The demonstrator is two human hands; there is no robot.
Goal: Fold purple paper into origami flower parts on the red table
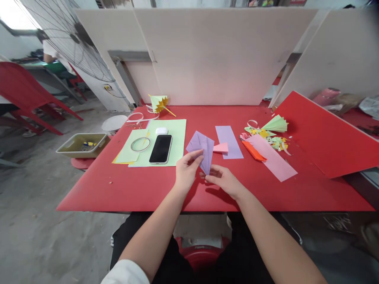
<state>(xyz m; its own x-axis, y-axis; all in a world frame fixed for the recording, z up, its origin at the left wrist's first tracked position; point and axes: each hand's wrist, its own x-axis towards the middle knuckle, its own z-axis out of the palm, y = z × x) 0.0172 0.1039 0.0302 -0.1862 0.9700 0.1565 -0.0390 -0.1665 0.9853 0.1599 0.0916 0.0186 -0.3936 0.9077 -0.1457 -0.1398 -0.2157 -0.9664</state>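
Observation:
A folded purple paper (204,146) is held up above the red table, fanned out at the top and narrowing to a point at the bottom. My left hand (188,167) pinches its left side between thumb and fingers. At the lower tip, my right hand (223,179) has its thumb and fingers closed around the paper. Just behind lies a small folded pink paper (221,148), resting partly on a flat purple sheet (229,138).
Left on the table (118,193) are green sheets (177,138), a phone (160,149), a tape roll (132,145) and a paper umbrella (156,102). On the right lie an orange cutter (254,152), a pink strip (278,163) and paper scraps. A red board (331,138) leans there.

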